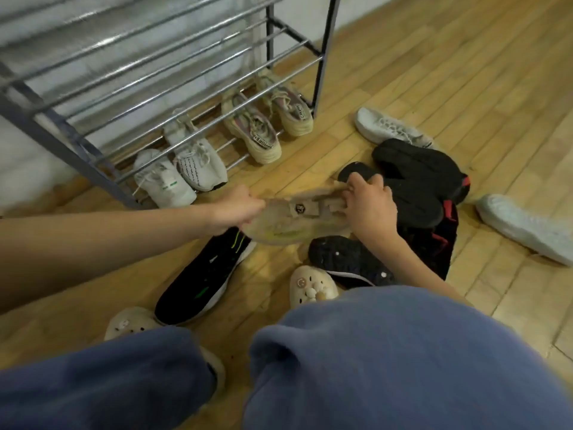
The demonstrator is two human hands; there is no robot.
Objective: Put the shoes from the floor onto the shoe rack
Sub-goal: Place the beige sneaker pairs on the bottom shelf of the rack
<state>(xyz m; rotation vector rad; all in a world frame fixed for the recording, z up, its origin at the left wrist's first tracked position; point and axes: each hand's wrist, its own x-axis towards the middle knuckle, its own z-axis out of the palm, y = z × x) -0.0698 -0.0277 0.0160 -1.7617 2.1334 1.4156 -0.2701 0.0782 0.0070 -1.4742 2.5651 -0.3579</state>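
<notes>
Head view: both hands (pixel 310 209) gripping a beige shoe (pixel 297 225); four sneakers (pixel 217 150) on shoe rack's (pixel 173 97) bottom shelf.

beyond my hands, 4 shoes on the rack (pixel 198 88); around my hands, 7 on the floor; 1 beige shoe (pixel 297 221) held.

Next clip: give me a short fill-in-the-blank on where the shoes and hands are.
1. Both hands, left hand and right hand, hold one ____ shoe.
2. The shoe rack carries ____ shoes on its bottom shelf.
3. The black sneaker with green accents lies on the ____.

Missing words: beige; four; floor
</notes>
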